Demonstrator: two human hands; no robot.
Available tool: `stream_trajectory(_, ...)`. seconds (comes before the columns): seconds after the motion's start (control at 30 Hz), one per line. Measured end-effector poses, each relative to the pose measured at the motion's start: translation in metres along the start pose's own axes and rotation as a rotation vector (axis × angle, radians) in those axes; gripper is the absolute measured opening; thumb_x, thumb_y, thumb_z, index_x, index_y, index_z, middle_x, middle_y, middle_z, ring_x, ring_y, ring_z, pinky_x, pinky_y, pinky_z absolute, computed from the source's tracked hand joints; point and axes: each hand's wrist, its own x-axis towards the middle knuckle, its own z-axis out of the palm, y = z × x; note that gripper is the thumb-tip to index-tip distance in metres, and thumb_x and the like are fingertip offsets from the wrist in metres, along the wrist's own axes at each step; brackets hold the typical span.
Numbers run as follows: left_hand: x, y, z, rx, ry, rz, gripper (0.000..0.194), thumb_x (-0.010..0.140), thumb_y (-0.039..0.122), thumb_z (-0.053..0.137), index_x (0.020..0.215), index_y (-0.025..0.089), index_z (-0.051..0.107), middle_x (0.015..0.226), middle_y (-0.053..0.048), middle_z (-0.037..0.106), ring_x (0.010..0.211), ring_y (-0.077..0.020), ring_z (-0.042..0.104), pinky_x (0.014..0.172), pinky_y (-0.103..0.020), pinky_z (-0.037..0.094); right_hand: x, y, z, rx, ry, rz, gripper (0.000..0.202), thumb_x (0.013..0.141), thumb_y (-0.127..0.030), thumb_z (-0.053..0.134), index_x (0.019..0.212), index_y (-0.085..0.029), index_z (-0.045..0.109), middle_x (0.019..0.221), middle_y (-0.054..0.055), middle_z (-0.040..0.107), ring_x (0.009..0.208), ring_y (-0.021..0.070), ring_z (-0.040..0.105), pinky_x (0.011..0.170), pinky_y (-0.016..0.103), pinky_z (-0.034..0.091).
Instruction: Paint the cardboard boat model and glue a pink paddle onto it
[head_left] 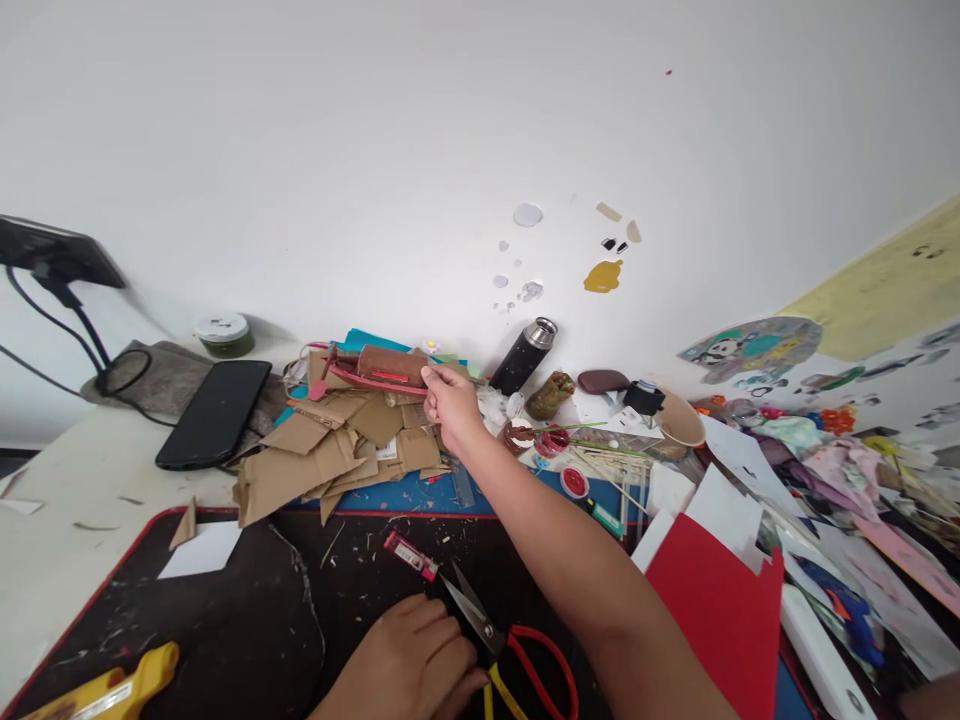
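Over a heap of cut cardboard, my right hand [454, 405] pinches one end of a small brown model boat [390, 370] with a red strip along its side. The boat is held up level near the wall, and its far end points left. Low in the view, my left hand [412, 660] rests on the black mat with its fingers curled; its palm side is hidden. Beside it lie scissors [491, 640] with red and yellow handles, blades partly apart. A pink lighter [411, 556] is just above the left hand.
Cardboard scraps [300, 465] pile up behind the mat [247, 620]. A black phone [214, 415] lies left. A yellow tool [112, 690] is at the lower left. Toward the wall stands a black thermos [525, 355]. Red sheet [720, 610] and crowded craft materials fill the right.
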Motion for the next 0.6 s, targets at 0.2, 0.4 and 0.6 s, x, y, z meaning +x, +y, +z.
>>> stream_trajectory(0.2, -0.002, -0.002, 0.005, -0.005, -0.014, 0.003, 0.028, 0.111, 0.023, 0.049, 0.086, 0.023, 0.062, 0.070, 0.000, 0.070, 0.061, -0.0184, 0.066, 0.059, -0.033, 0.050, 0.009, 0.004, 0.000, -0.029, -0.010, 0.023, 0.032, 0.084, -0.043, 0.090, 0.094, -0.019, 0.071, 0.045, -0.013, 0.045, 0.035, 0.0067, 0.035, 0.038, 0.020, 0.016)
stream_trajectory(0.4, -0.007, -0.005, 0.012, 0.002, -0.002, -0.004, 0.031, 0.111, 0.024, 0.046, 0.083, 0.023, 0.060, 0.069, 0.001, 0.069, 0.060, -0.0174, 0.064, 0.059, -0.032, 0.049, 0.013, 0.005, -0.004, -0.043, -0.017, 0.023, 0.030, 0.084, -0.041, 0.088, 0.093, -0.019, 0.070, 0.044, -0.014, 0.045, 0.034, 0.0066, 0.035, 0.038, 0.020, 0.016)
stream_trajectory(0.6, -0.007, -0.005, 0.011, -0.015, -0.016, -0.008, 0.027, 0.110, 0.022, 0.049, 0.085, 0.023, 0.061, 0.071, 0.000, 0.070, 0.062, -0.0173, 0.065, 0.060, -0.031, 0.051, 0.011, 0.004, -0.006, -0.029, -0.038, 0.045, 0.033, 0.082, -0.043, 0.090, 0.088, -0.020, 0.068, 0.044, -0.014, 0.044, 0.034, 0.0063, 0.035, 0.038, 0.020, 0.015)
